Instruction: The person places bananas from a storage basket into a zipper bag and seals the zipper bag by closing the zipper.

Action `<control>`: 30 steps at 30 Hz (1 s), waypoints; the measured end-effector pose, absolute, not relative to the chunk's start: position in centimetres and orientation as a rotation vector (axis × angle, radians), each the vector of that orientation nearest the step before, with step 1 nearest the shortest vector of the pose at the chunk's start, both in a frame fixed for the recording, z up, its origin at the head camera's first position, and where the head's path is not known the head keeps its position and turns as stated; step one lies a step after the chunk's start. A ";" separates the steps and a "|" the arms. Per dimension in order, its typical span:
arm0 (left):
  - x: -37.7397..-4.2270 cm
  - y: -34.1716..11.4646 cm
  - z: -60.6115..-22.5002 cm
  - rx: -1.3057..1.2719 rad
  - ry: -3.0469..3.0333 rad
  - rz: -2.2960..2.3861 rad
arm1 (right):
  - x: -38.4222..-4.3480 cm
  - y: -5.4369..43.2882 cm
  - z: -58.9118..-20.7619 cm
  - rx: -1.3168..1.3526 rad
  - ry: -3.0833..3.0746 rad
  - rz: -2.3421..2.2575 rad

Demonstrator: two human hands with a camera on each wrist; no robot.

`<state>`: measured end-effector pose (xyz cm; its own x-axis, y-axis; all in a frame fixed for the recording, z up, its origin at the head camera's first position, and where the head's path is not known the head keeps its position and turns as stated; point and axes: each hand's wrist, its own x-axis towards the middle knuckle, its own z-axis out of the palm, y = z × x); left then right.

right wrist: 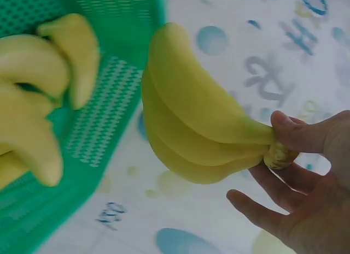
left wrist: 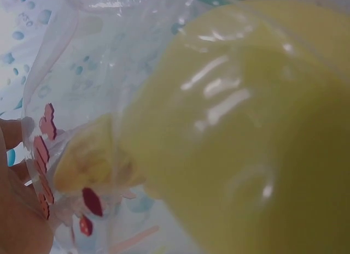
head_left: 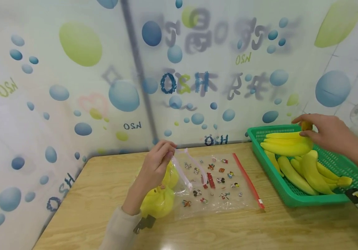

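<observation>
My right hand (head_left: 329, 133) pinches a bunch of bananas (head_left: 286, 144) by its stem, over the back of a green basket (head_left: 286, 189). In the right wrist view the bunch (right wrist: 197, 117) hangs sideways from the thumb and fingers (right wrist: 301, 136). Over the table, my left hand (head_left: 155, 163) pinches the pale pink zip edge of a clear plastic bag (head_left: 182, 173). Yellow bananas (head_left: 158, 201) show inside that bag, partly behind the hand and wrist. Seen from the left wrist, the yellow fruit (left wrist: 246, 128) fills much of the view behind shiny film with red prints.
Several more bananas (head_left: 296, 175) lie in the basket at the right. A clear bag with a red zip strip (head_left: 249, 180) and small cartoon prints lies flat on the wooden table (head_left: 88, 194). A curtain with blue and green bubbles (head_left: 119, 93) hangs right behind the table's back edge.
</observation>
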<state>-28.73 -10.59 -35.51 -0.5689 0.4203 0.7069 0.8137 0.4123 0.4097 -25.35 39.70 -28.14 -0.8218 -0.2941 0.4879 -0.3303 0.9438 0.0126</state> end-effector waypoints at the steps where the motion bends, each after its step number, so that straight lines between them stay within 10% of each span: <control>1: -28.7 -10.6 -35.5 -1.044 -2.169 -1.032 | -25.3 39.3 -27.7 0.444 -2.591 0.100; 30: -28.8 -10.9 -35.4 -1.049 -2.150 -1.075 | -24.8 23.0 -26.1 1.105 -2.442 0.748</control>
